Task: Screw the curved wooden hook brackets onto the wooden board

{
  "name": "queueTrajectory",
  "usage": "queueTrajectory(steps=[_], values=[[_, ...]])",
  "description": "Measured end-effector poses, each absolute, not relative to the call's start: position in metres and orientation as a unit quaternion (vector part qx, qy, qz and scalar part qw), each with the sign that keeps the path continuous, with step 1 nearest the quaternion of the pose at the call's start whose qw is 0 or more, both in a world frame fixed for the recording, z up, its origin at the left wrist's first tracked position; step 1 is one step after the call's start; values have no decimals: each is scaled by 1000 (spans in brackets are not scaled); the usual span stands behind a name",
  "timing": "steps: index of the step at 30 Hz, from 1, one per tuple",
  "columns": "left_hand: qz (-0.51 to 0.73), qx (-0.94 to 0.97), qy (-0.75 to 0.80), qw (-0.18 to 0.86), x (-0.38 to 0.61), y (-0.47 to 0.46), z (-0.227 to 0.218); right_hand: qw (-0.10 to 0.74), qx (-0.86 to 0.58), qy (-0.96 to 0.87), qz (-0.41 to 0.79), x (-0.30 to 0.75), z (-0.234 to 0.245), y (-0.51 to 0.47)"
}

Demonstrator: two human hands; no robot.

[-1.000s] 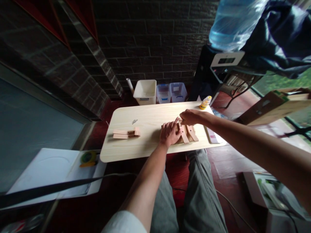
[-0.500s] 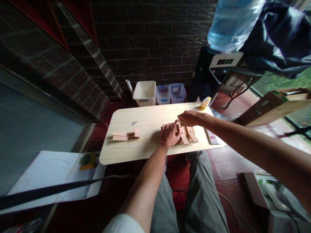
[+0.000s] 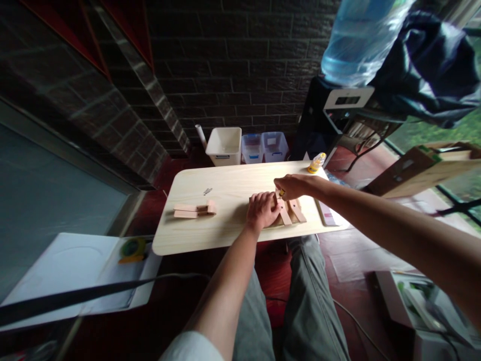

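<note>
Fingers of the left hand (image 3: 261, 210) lie close together, slightly curled, pressing down on a cluster of light brown wooden slats (image 3: 292, 212) near the front right of a pale rounded wooden tabletop (image 3: 225, 188), apparently to hold them steady. Right hand (image 3: 292, 185) fingertips pinch a small yellowish piece (image 3: 281, 192) (too tiny to identify) at the slats' far end. Well apart to the left lies a second bundle of wooden slats (image 3: 195, 209); a small yellow bottle (image 3: 316, 162) stands at the far edge.
</note>
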State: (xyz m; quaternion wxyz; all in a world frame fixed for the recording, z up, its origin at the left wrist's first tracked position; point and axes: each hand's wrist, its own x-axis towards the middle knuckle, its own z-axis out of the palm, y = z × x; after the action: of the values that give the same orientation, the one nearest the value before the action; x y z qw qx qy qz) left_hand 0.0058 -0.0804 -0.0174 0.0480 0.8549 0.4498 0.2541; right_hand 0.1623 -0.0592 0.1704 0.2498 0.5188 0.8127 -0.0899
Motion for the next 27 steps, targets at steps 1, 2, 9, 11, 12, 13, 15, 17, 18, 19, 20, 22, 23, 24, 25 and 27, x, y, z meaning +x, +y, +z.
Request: queueTrajectory(steps=[1, 2, 9, 11, 12, 13, 15, 17, 18, 19, 20, 22, 23, 24, 25, 27], values=[[254, 855, 451, 49, 6, -81, -17, 248, 517, 815, -89, 163, 170, -59], [253, 854, 451, 49, 6, -81, -17, 246, 516, 816, -88, 165, 170, -59], [247, 855, 453, 58, 5, -84, -13, 227, 530, 813, -78, 175, 166, -57], [245, 855, 453, 61, 5, -84, -12, 225, 534, 811, -77, 176, 164, -58], [244, 856, 452, 63, 4, -84, -11, 225, 536, 810, -77, 176, 164, -59], [243, 857, 451, 64, 4, -85, -11, 225, 537, 809, -77, 176, 164, -59], [241, 859, 447, 66, 3, -86, -9, 226, 540, 807, -77, 175, 163, -58], [239, 860, 445, 69, 2, -86, -7, 229, 543, 805, -77, 173, 163, -57], [239, 861, 444, 70, 2, -86, -7, 230, 544, 803, -77, 173, 162, -57], [238, 861, 444, 73, 2, -86, -6, 231, 546, 802, -78, 172, 162, -56], [237, 861, 445, 75, 2, -86, -6, 231, 547, 800, -78, 172, 161, -56], [235, 860, 446, 81, 2, -86, -6, 231, 549, 800, -80, 171, 160, -57], [234, 859, 447, 84, 2, -86, -6, 229, 549, 800, -81, 171, 159, -58], [233, 858, 448, 87, 2, -86, -5, 228, 550, 800, -82, 171, 159, -58], [232, 858, 449, 91, 2, -86, -5, 226, 551, 799, -83, 171, 159, -59], [229, 857, 452, 97, 2, -86, -4, 224, 553, 798, -85, 171, 159, -59]])
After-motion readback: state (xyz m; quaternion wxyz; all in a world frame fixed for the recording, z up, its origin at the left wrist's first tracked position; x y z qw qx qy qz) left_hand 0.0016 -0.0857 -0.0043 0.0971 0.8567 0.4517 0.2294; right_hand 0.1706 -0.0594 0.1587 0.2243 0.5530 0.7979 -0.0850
